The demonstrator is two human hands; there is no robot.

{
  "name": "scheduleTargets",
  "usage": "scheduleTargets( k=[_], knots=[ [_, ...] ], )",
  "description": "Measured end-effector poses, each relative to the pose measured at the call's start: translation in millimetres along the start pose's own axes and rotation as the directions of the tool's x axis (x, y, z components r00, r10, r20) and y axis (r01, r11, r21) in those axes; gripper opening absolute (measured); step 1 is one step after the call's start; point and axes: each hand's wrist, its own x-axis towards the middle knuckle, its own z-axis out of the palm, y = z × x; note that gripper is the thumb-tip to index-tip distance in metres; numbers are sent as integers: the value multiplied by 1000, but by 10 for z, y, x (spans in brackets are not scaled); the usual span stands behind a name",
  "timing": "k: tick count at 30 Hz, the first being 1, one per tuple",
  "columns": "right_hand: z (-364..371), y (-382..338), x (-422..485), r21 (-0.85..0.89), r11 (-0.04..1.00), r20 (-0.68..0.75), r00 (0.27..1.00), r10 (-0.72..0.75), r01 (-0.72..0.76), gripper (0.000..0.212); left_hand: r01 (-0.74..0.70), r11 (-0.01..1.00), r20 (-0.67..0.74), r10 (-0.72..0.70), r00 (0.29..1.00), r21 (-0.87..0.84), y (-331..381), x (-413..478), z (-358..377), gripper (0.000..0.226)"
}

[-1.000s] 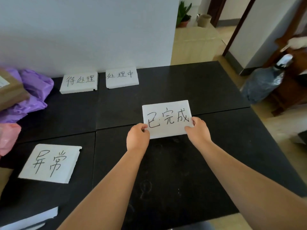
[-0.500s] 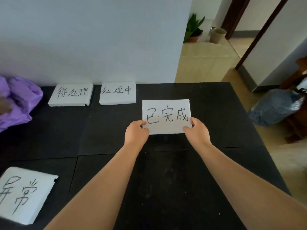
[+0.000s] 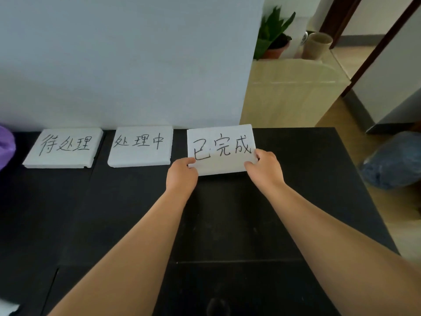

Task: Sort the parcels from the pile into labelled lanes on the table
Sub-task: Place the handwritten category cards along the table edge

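A white foam label board with handwritten black characters [image 3: 222,151] is at the back of the black table [image 3: 114,213], against the white wall. My left hand [image 3: 182,174] pinches its near left corner and my right hand [image 3: 265,168] pinches its near right edge. Two similar white label boards lie flat in a row to its left: one [image 3: 140,147] right beside it and another [image 3: 63,148] further left. A purple parcel bag [image 3: 5,149] shows at the far left edge.
The white wall [image 3: 125,65] closes the table's back. Right of the table are a pale cabinet [image 3: 293,92] with a potted plant [image 3: 273,35] and a cup [image 3: 316,45], and a blue bag [image 3: 394,160] on the floor. A white corner [image 3: 9,310] shows bottom left.
Both hands have carried the label board away from me to the table's back edge, in line with the other two boards. The view has shifted forward; the fourth board has nearly left the frame.
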Motion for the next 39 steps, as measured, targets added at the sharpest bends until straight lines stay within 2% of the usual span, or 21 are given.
scheduleTargets(
  k=[8, 14, 18, 28, 34, 39],
  knots=[
    [241, -78, 460, -38, 999, 77, 997, 29, -26, 50, -35, 992, 61, 27, 998, 124, 76, 516, 114, 51],
    [314, -79, 533, -118, 991, 74, 995, 66, -57, 55, -85, 977, 91, 68, 994, 195, 72, 599, 164, 52],
    [275, -135, 463, -91, 994, 93, 994, 61, -52, 59, -110, 965, 150, 75, 986, 239, 96, 536, 105, 61],
    [-49, -307, -217, -43, 999, 41, 999, -8, 10, 49, -109, 978, 109, 90, 990, 177, 95, -128, -379, 60],
    [-178, -443, -798, -62, 997, 79, 996, -47, 52, 52, -87, 981, 76, 75, 994, 175, 40, -724, -576, 60],
    [-59, -531, -1209, -37, 996, 124, 989, -79, 85, 49, -50, 987, 67, 41, 997, 153, -308, -1255, -673, 59]
  ],
)
